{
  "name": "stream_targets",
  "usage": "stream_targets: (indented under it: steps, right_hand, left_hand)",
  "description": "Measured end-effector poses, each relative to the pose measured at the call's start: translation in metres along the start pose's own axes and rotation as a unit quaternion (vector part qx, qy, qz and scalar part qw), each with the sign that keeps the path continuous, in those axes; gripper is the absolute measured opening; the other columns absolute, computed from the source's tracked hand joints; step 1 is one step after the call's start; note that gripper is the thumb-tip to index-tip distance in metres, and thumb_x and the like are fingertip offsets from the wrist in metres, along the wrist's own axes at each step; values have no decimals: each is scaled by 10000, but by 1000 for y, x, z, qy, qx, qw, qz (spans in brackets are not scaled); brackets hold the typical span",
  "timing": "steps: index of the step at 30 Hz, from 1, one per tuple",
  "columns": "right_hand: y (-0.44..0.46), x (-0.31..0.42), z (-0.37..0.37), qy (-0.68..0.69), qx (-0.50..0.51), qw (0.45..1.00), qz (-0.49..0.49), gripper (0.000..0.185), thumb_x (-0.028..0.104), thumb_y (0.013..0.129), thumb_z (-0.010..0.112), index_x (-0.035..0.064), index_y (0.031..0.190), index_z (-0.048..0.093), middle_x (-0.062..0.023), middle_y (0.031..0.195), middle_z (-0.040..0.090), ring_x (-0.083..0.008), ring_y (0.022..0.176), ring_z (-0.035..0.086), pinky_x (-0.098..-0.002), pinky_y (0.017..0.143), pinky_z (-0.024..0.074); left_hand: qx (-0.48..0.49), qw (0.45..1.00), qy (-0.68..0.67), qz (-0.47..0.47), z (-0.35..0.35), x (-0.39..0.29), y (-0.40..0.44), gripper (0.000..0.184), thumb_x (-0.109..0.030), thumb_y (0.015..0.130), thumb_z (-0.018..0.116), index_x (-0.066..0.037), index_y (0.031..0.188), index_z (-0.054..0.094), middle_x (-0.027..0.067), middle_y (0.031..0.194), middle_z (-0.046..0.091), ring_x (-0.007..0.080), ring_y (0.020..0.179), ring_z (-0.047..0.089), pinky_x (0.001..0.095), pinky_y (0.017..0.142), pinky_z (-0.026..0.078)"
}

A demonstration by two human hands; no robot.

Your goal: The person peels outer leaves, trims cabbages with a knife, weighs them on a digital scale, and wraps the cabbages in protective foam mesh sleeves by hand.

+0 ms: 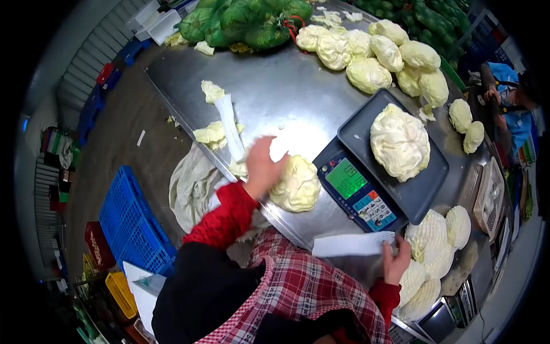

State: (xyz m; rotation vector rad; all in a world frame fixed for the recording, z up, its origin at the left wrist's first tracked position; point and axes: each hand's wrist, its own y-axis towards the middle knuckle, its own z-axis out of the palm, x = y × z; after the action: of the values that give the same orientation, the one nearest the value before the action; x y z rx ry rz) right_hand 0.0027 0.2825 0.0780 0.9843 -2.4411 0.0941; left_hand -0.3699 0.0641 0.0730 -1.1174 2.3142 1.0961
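While right hand (pixel 396 261) pinches the sleeve (pixel 346 245) by its end, left hand (pixel 265 170), fingers loosely spread, should cup the cabbage (pixel 299 186) gently, without bruising.

The broad silver metal tabletop (pixel 275 86) is smooth and glossy. The long, flat white strip (pixel 346 245) looks matt; the pale, round, leafy cabbage (pixel 299 186) is wrinkled. The dark-grey rectangular tray (pixel 438 183) resembles smooth plastic, the red plaid apron (pixel 321 284) woven cloth.
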Motion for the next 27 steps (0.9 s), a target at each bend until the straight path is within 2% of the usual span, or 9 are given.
stream_targets:
  steps: [2,4,6,10,12,13,15,21,27]
  right_hand:
    - [0,7,-9,67,-93,993,34,315,138,787,711,-13,1047,616,-150,957,619,-257,869,591,-347,769,468]
    - [4,23,-14,127,-68,984,103,332,121,767,727,0,1056,615,-128,957,614,-254,862,583,-349,776,469]
    - [-5,25,-2,121,-122,976,134,285,164,776,724,18,999,623,-140,985,618,-290,921,596,-388,819,471]
    - [-7,43,49,96,1,992,76,393,333,830,667,43,1094,634,-152,1095,631,-324,1018,596,-419,886,467]
    - [-8,36,61,142,14,990,11,353,348,852,641,54,1047,635,-140,997,636,-322,925,614,-410,795,496]
    - [-18,47,59,165,32,985,-31,309,337,865,631,63,1008,643,-128,947,635,-321,877,621,-406,755,505]
    - [-37,40,73,175,22,982,-61,288,335,874,618,63,967,632,-129,879,628,-335,804,622,-423,683,502]
    - [-90,6,89,86,-44,995,-29,248,323,863,619,78,831,594,-97,701,601,-309,637,616,-425,563,479]
    - [-91,11,80,61,-93,994,-3,288,325,866,609,69,746,555,-117,641,584,-328,589,607,-453,535,467]
  left_hand:
    - [3,974,219,54,-9,56,15,605,-373,737,733,-17,1190,546,191,1159,572,374,1084,516,442,932,397]
    - [139,979,149,-31,-1,99,18,639,-433,762,694,14,1195,549,253,1260,519,405,1201,450,498,1010,328]
    - [137,960,219,106,62,134,27,685,-488,802,621,63,1202,543,305,1263,507,448,1198,440,517,1030,309]
    - [155,960,222,73,42,113,28,583,-413,817,633,69,1143,589,288,1221,539,435,1129,496,489,985,381]
    - [51,955,260,131,37,106,25,517,-362,843,627,41,1167,604,250,1185,583,393,1104,536,444,952,417]
    - [77,946,312,42,-3,38,19,594,-496,849,581,-7,1185,583,221,1188,583,370,1073,566,526,916,425]
    - [-13,938,324,125,7,70,2,635,-493,833,587,51,1162,571,251,1151,588,391,1050,568,493,876,451]
    - [18,930,350,112,8,66,-9,576,-471,821,590,30,1102,623,228,1048,632,396,908,615,490,799,479]
    - [84,942,308,102,3,78,-10,556,-436,857,562,26,1166,580,220,1128,602,393,1013,577,493,826,463]
